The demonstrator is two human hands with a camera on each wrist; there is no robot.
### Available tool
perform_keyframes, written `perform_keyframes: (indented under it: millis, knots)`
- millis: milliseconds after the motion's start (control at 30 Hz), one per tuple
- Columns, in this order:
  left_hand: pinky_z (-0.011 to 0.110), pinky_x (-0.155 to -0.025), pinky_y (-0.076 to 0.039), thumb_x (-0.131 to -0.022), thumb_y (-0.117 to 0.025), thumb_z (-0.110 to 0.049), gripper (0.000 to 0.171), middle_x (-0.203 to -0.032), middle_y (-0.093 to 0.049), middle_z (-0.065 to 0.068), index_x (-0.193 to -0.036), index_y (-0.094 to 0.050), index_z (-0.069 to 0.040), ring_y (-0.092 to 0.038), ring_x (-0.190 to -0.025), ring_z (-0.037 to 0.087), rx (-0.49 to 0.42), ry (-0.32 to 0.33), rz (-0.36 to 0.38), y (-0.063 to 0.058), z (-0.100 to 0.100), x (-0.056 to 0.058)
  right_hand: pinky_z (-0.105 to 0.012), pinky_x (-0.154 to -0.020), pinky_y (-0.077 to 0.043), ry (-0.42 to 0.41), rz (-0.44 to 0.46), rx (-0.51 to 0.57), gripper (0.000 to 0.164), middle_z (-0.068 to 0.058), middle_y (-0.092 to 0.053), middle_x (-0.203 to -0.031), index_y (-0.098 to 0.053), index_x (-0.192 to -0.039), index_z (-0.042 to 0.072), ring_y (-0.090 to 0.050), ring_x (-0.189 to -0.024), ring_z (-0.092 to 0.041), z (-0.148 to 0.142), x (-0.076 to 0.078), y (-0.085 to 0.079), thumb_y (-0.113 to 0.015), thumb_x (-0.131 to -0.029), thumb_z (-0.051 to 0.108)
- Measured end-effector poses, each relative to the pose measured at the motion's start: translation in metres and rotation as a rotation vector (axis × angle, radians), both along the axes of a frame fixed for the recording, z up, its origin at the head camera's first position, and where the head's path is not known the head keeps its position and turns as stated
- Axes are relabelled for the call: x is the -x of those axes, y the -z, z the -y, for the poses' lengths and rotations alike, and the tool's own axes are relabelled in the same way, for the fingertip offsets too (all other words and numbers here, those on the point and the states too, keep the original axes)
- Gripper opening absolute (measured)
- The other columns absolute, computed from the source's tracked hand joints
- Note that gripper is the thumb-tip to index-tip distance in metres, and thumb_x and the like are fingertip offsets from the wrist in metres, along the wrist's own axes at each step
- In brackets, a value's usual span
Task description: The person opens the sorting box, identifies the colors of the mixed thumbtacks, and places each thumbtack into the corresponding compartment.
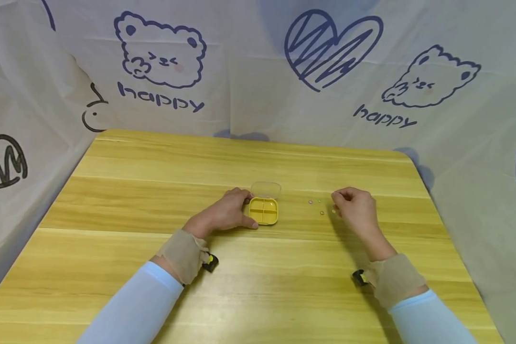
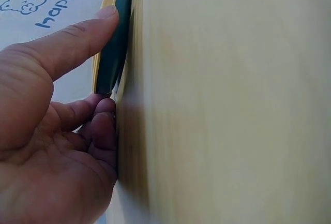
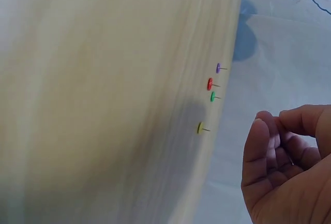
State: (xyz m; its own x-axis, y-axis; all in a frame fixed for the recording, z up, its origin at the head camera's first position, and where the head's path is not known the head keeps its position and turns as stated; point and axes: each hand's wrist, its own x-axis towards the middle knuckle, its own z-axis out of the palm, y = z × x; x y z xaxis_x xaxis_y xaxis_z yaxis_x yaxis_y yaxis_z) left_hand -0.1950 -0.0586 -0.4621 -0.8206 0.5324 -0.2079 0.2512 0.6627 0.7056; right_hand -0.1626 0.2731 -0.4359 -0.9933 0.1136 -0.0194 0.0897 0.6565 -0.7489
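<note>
My left hand [image 1: 230,210] grips the left side of a small yellow compartment box [image 1: 256,218], thumb at its near edge and fingers behind. Its clear lid [image 1: 266,189] stands raised at the back. In the left wrist view, the box's outer shell [image 2: 115,43] looks dark green. My right hand [image 1: 356,210] hovers at the right over several pushpins, fingers curled and thumb tip close to the fingertips, with nothing visible between them. Points up, a purple pushpin [image 3: 218,68], a red one [image 3: 210,84], a green one [image 3: 212,96] and a yellow one [image 3: 200,128] lie on the table.
The wood-grain table [image 1: 258,286] carries the box and the pushpins near its middle. White cloth [image 1: 249,62] with drawn bears and hearts hangs behind the table and along both sides. Each wrist wears a wrapped band with a small black device.
</note>
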Motion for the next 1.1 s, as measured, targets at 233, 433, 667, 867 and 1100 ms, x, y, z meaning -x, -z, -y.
perform_keyframes:
  millis: [233,433,667,867,1100]
  knots:
    - [0.042,-0.099,-0.039,-0.075,-0.082,-0.034,0.073,-0.121,-0.051,0.01,-0.132,-0.048,-0.003,-0.043,-0.108,0.024,-0.016,-0.006,-0.006,0.0,0.0,0.0,-0.033,-0.05,-0.046,-0.052,0.027,-0.171,0.029,-0.013,-0.071,-0.082,-0.071,-0.103,0.006,-0.059,-0.058,-0.023,-0.002,-0.002,0.005,-0.052,-0.098,0.027]
    - [0.042,-0.099,-0.039,-0.075,-0.083,-0.034,0.073,-0.12,-0.051,0.009,-0.131,-0.049,-0.004,-0.043,-0.108,0.024,-0.014,-0.004,-0.015,0.001,0.0,0.0,-0.034,-0.055,-0.047,-0.125,0.024,-0.284,0.025,-0.009,-0.072,-0.083,-0.072,-0.099,0.006,-0.056,-0.056,-0.018,0.0,-0.003,0.011,-0.055,-0.097,0.024]
    - [0.042,-0.1,-0.038,-0.075,-0.082,-0.035,0.074,-0.122,-0.051,0.01,-0.133,-0.048,-0.004,-0.043,-0.11,0.024,-0.009,-0.003,-0.014,0.004,0.0,0.0,-0.032,-0.051,-0.045,-0.164,0.088,-0.307,0.022,-0.006,-0.07,-0.078,-0.072,-0.097,0.008,-0.055,-0.059,-0.017,0.003,-0.003,0.017,-0.057,-0.097,0.023]
    - [0.042,-0.1,-0.039,-0.075,-0.082,-0.036,0.074,-0.122,-0.051,0.01,-0.132,-0.048,-0.004,-0.044,-0.11,0.024,-0.005,-0.002,-0.018,0.005,0.0,0.001,-0.031,-0.051,-0.043,-0.173,0.107,-0.313,0.02,-0.004,-0.069,-0.078,-0.072,-0.094,0.01,-0.052,-0.057,-0.017,0.005,-0.001,0.017,-0.058,-0.097,0.023]
    - [0.042,-0.099,-0.039,-0.075,-0.082,-0.036,0.074,-0.122,-0.05,0.01,-0.133,-0.049,-0.004,-0.043,-0.109,0.024,-0.017,-0.001,-0.017,0.003,0.001,0.0,-0.032,-0.054,-0.044,-0.172,0.148,-0.314,0.021,-0.004,-0.069,-0.079,-0.072,-0.095,0.01,-0.052,-0.06,-0.017,0.007,0.002,0.016,-0.06,-0.095,0.028]
